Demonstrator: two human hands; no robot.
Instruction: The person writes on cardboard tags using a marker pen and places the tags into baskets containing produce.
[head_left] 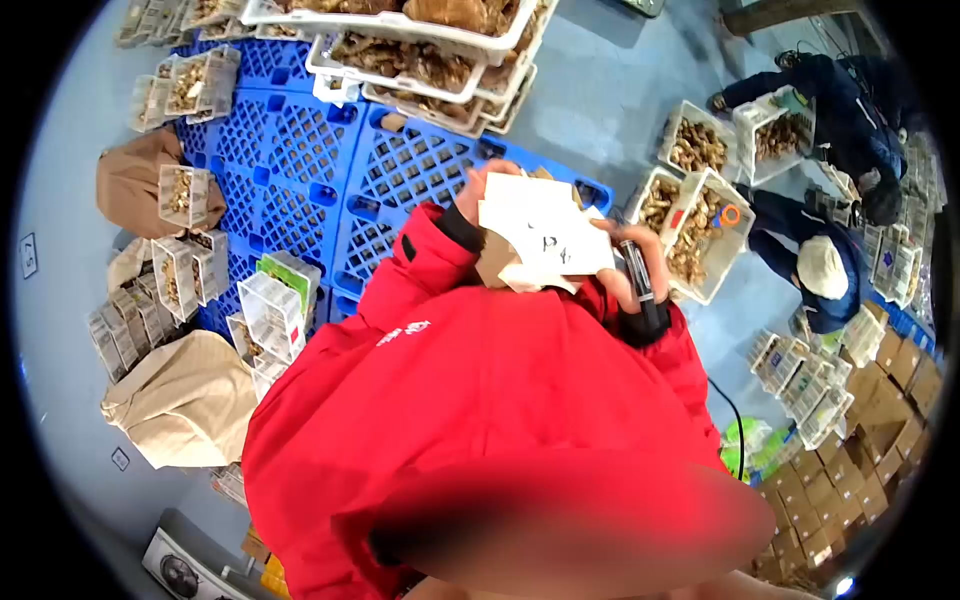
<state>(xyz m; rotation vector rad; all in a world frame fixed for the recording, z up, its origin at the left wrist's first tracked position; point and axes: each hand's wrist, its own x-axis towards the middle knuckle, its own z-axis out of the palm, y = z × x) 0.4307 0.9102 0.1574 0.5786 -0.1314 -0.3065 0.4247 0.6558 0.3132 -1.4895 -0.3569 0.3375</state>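
Observation:
My left hand (478,190) is closed on the left edge of a small stack of torn paper and cardboard pieces. On top lies a white paper card (530,215) with dark handwritten marks, and brown cardboard (494,262) shows beneath it. At the right edge of the stack is my right hand (652,252), its fingers wrapped round a black marker pen (637,272) that points up and down in the view. Its fingertips touch or nearly touch the card. Both hands are in front of my red jacket, above a blue pallet.
Blue pallets (290,140) cover the floor ahead. White crates (400,65) of brown, mushroom-like pieces are stacked on them. More filled crates (690,240) stand to the right, where two people (825,270) bend over. Cloth-covered stacks (185,400) are at left, cardboard boxes (830,490) at lower right.

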